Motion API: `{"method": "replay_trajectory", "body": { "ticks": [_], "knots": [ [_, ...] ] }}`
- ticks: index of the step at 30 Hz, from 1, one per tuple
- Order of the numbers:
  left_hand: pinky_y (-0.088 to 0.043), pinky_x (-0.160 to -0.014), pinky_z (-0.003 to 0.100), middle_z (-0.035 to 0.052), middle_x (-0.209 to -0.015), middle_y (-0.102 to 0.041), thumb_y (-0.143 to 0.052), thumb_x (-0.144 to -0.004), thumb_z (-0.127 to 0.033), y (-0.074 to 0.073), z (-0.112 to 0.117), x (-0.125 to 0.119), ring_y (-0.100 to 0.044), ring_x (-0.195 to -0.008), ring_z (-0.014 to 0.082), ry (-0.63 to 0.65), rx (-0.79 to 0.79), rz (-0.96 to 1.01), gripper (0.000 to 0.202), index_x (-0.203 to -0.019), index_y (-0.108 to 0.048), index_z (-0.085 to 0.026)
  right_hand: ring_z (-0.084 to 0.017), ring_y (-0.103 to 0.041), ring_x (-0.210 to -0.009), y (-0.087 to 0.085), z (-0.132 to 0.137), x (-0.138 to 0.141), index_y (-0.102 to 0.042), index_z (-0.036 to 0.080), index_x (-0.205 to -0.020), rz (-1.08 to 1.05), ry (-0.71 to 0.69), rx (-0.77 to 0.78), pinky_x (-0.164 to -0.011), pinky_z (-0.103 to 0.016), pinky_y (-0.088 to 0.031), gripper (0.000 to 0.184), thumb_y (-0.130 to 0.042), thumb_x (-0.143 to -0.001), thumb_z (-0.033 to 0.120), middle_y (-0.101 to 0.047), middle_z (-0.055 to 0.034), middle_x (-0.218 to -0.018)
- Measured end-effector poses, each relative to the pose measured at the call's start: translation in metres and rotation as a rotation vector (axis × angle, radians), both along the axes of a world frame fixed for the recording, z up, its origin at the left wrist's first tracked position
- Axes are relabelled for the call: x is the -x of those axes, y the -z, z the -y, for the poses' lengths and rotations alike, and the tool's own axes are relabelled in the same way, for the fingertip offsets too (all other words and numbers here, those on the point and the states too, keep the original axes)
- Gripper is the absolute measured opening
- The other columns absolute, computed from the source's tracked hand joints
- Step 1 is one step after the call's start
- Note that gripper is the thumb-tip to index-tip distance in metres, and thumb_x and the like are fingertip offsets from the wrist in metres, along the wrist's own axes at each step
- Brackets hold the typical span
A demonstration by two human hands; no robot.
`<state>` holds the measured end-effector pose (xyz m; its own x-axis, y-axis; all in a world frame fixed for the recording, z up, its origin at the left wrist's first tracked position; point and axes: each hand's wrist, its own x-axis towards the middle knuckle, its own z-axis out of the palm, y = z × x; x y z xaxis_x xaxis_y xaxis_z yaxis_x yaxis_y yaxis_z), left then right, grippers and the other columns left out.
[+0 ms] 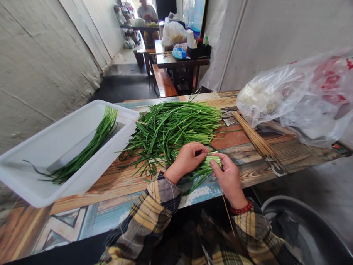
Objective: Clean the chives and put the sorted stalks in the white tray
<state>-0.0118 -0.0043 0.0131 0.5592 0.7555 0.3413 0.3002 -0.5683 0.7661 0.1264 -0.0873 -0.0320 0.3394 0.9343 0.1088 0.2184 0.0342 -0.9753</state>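
Note:
Over the table's near edge, my right hand (227, 175) is closed round a small bunch of garlic chives (211, 161), pale cut ends upward. A thin bamboo skewer (228, 213) pokes out below that hand and slants down. My left hand (190, 158) pinches at the stem ends of the same bunch, thumb and forefinger together. Just beyond both hands lies a large heap of loose green chives (176, 124). A tied-looking bundle of chives (90, 152) rests inside the white plastic tub (28, 154) on the left.
Bamboo skewers (256, 137) lie in a pile to the right, beside a clear plastic bag (305, 94). Below the table's right edge stands a dark basin (306, 233). Farther back are another table (179, 61), a bench (163, 80) and a person (147, 13).

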Motion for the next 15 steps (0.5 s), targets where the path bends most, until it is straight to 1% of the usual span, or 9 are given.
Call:
{"method": "replay_trajectory", "body": {
  "ticks": [8,15],
  "knots": [
    [-0.047,-0.073,0.024,0.0019,-0.076,-0.069,-0.057,-0.079,-0.011,0.0015,0.0,-0.0002,-0.062,-0.075,0.0124,-0.004,0.011,0.006,0.012,-0.074,-0.067,-0.015,-0.011,-0.053,-0.05,0.0027,-0.0001,-0.0011,-0.061,0.018,-0.106,-0.007,0.003,0.012,-0.046,-0.023,-0.044,0.035,-0.061,-0.081,0.043,-0.065,-0.0013,-0.074],
    [-0.046,-0.071,0.023,0.0017,-0.075,-0.068,-0.058,-0.078,-0.01,0.0014,0.0009,0.0001,-0.061,-0.072,0.0117,-0.015,0.015,0.002,0.012,-0.072,-0.067,-0.014,-0.011,-0.054,-0.05,0.0028,0.0,-0.0007,-0.063,0.018,-0.103,-0.025,-0.001,0.003,-0.047,-0.024,-0.045,0.034,-0.063,-0.079,0.042,-0.066,-0.0023,-0.079]
  ]
}}
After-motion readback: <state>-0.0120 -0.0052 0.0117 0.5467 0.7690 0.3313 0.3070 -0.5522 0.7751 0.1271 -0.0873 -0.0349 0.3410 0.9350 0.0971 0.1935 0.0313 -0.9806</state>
